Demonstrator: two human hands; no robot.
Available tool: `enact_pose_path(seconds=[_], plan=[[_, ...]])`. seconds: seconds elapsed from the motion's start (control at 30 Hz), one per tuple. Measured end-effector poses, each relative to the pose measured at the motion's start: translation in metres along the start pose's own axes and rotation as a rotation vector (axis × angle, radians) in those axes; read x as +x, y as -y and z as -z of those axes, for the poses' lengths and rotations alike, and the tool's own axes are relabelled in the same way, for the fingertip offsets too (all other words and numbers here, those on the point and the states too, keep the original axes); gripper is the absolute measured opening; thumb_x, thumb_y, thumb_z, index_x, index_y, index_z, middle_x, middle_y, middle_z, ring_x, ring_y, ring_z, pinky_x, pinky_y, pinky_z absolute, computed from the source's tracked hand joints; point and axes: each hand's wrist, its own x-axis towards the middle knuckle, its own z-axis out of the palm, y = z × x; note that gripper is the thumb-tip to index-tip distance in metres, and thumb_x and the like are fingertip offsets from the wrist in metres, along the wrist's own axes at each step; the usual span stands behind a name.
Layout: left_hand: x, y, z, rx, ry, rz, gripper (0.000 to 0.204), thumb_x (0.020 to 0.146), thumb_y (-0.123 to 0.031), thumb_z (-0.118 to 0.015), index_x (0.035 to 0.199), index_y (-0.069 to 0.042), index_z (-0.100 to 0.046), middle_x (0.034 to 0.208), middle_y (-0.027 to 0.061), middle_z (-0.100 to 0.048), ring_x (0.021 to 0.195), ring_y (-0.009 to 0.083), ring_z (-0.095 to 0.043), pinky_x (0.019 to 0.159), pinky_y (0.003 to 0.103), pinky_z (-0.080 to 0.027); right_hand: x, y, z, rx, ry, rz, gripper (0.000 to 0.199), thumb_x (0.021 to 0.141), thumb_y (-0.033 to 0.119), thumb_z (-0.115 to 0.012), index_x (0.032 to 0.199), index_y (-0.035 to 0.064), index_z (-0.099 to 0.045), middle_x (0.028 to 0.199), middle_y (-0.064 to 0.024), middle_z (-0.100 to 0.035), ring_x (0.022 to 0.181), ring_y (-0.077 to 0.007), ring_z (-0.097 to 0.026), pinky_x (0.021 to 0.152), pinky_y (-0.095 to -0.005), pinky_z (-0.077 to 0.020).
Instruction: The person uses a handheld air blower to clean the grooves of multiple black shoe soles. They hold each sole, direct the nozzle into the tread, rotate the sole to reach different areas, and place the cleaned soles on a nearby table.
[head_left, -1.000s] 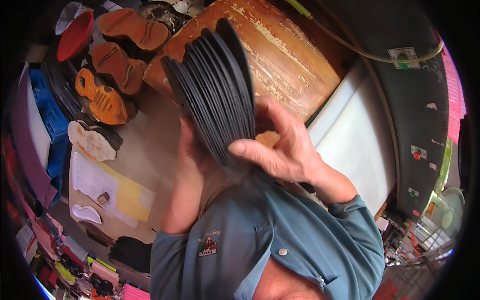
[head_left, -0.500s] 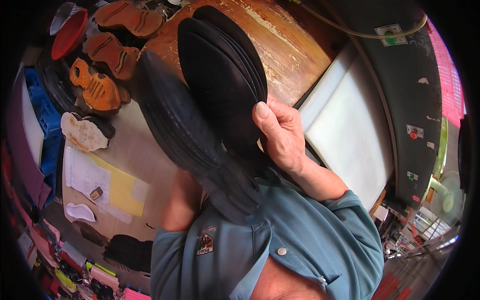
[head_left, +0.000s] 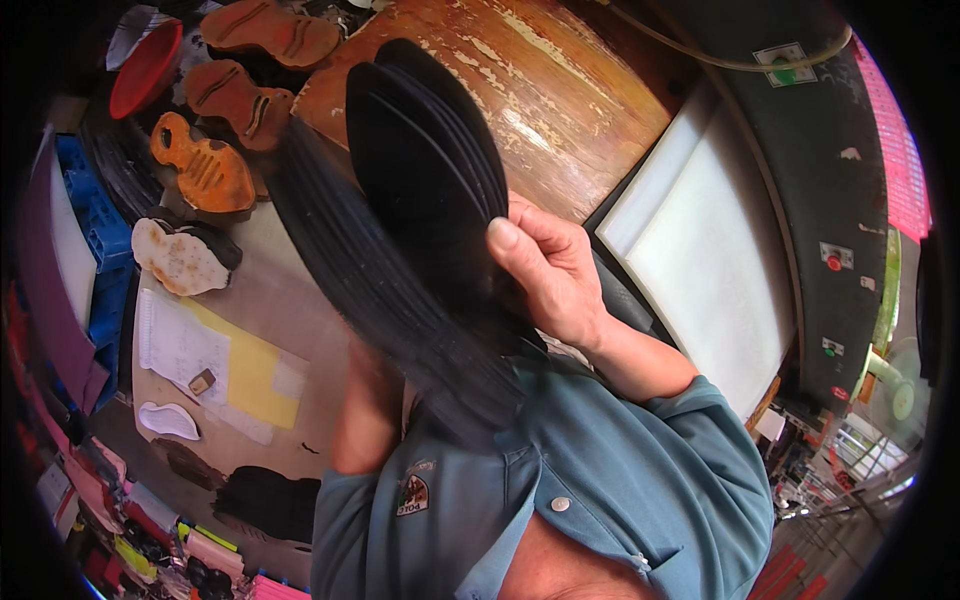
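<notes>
Seen from the head camera, the right hand (head_left: 555, 270) grips a bundle of black sole-shaped sheets (head_left: 430, 160) in front of a scuffed wooden board (head_left: 580, 110), fingers closed on its edge. A second bundle (head_left: 345, 245) slants below the board's left corner, hiding the left hand, whose grip cannot be told. The stack appears parted, neither half laid down. Left of the board, orange sole forms (head_left: 205, 170) crowd the pale desk (head_left: 290, 275); right of it, white slabs (head_left: 710, 290) and a dark machine panel (head_left: 845, 180).
</notes>
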Motion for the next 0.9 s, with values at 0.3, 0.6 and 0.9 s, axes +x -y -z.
enact_pose_path(seconds=[0.3, 0.6, 0.9], plan=[[0.015, -0.024, 0.007, 0.236, -0.143, -0.194, 0.082, 0.11, -0.07, -0.038, 0.161, -0.007, -0.047, 0.153, 0.0117, -0.06, 0.136, 0.0273, -0.06, 0.117, 0.044, -0.05, 0.04, 0.012, 0.021, -0.38, 0.086, 0.129, 0.042, 0.103, 0.024, -0.074, 0.134, -0.0029, -0.07, 0.117, -0.017, -0.073, 0.111, -0.0252, -0.071, 0.096, -0.0391, -0.0564], [0.032, -0.039, 0.015, 0.048, -0.244, -0.161, 0.073, 0.108, -0.064, -0.051, 0.157, -0.009, -0.052, 0.147, 0.0108, -0.064, 0.129, 0.0291, -0.066, 0.11, 0.047, -0.057, 0.238, 0.038, 0.225, -1.811, -0.431, 0.769, 0.053, 0.1, 0.036, -0.075, 0.135, -0.002, -0.066, 0.119, -0.0207, -0.072, 0.112, -0.0335, -0.068, 0.098, -0.0436, -0.0546], [0.05, -0.038, 0.009, 0.07, -0.332, -0.2, 0.068, 0.106, -0.061, -0.06, 0.152, -0.011, -0.057, 0.139, 0.0097, -0.068, 0.122, 0.0283, -0.069, 0.104, 0.045, -0.06, 0.332, 0.062, 0.254, -1.569, -0.216, -0.076, 0.047, 0.097, 0.044, -0.076, 0.103, -0.0023, -0.071, 0.089, -0.0205, -0.075, 0.085, -0.0343, -0.071, 0.076, -0.0477, -0.0551]])
